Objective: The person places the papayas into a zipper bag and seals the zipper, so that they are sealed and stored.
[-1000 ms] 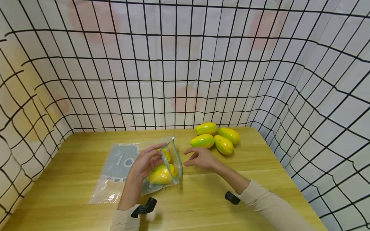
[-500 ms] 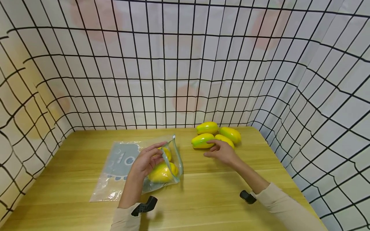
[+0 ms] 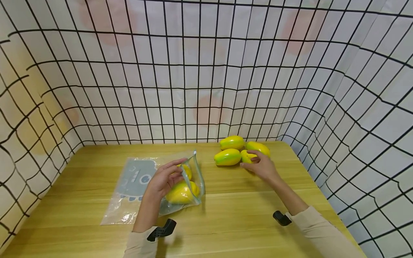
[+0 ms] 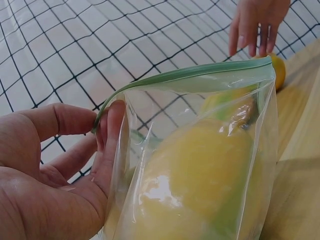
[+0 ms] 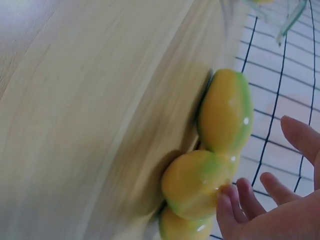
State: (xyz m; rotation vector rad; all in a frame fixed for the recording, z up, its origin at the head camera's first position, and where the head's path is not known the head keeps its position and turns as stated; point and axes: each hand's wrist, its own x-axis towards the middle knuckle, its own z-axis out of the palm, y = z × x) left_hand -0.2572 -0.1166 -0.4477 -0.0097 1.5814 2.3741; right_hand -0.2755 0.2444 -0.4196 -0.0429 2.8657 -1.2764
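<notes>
A clear zip bag point(image 3: 128, 212) with a blue-grey print lies at the left, its mouth raised and facing right. Inside it are two yellow-green fruits point(image 3: 179, 193). My left hand point(image 3: 164, 180) pinches the bag's edge; in the left wrist view, the thumb and fingers point(image 4: 114, 117) hold the green zip strip point(image 4: 175, 75). My right hand point(image 3: 264, 167) is over the nearest right fruit point(image 3: 247, 157) of a group, fingers spread. In the right wrist view, its fingertips touch or nearly touch that fruit point(image 5: 194, 184), with the thumb apart from it.
Three more yellow-green fruits lie around that one: one at the left point(image 3: 227, 157), one behind point(image 3: 232, 142), one at the back right point(image 3: 258, 147). A black grid net point(image 3: 200, 107) over pale sheeting borders the wooden table point(image 3: 226, 229) at the back and sides.
My right hand has moved right and slightly up from beside the bag's mouth to the nearest right fruit. My left hand and the bag have stayed nearly still.
</notes>
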